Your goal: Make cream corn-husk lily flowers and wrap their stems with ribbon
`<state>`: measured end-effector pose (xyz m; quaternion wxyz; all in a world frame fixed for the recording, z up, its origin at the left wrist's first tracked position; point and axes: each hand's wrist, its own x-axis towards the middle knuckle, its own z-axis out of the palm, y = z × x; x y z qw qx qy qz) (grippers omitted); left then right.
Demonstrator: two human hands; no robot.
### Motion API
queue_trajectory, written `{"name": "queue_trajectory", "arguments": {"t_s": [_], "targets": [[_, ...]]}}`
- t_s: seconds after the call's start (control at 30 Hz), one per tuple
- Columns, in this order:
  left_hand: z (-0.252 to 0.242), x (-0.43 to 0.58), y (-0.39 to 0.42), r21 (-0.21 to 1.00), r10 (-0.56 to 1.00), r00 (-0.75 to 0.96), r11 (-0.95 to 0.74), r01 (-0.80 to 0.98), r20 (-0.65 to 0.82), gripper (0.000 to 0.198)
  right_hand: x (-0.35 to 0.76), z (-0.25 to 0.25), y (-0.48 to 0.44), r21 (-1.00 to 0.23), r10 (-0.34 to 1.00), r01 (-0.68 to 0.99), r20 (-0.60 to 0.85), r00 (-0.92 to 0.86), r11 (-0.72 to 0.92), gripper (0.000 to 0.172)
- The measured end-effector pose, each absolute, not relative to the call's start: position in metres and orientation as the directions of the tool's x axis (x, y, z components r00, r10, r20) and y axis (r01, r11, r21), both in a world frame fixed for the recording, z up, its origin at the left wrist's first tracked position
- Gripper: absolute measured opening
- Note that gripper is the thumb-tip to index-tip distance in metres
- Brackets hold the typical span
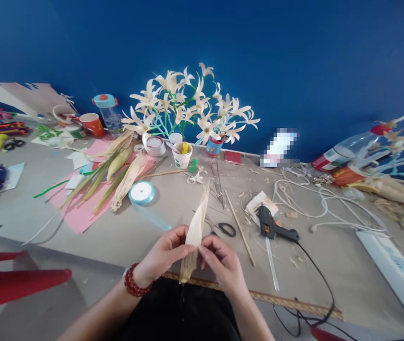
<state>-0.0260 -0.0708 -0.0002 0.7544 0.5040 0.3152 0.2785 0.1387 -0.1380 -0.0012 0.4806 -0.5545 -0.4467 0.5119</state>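
A long, pale corn husk (197,227) stands nearly upright at the table's front edge, its tip pointing away from me. My left hand (168,253) pinches its left side between thumb and fingers. On the other side, my right hand (223,263) has thumb and fingertips closed on the husk's right edge. Just beyond my right hand lie black-handled scissors (226,229), partly hidden behind the husk and fingers. A roll of light blue ribbon (141,192) is beyond my left hand, its loose end trailing toward that hand.
Husk flowers (188,102) stand in cups along the blue wall. More corn husks (127,182) lie on pink paper (77,215) at left. To the right are a wooden stick (239,227), a black glue gun (273,227), tangled white cords (326,203) and a power strip (390,265).
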Motion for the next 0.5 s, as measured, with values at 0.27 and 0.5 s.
{"name": "queue_trajectory", "arguments": {"t_s": [0.27,0.5], "targets": [[0.0019,-0.0221,-0.0698,0.931,0.733,0.64,0.358,-0.072,-0.232,0.026,0.1442,0.0023,-0.1363,-0.99,0.989,0.034,-0.133,0.065,-0.135,0.021],[0.0012,-0.0213,-0.0706,0.94,0.725,0.656,0.335,-0.067,-0.211,0.028,0.1456,0.0046,-0.1349,-0.986,0.986,0.058,-0.151,0.067,-0.155,0.017]]}}
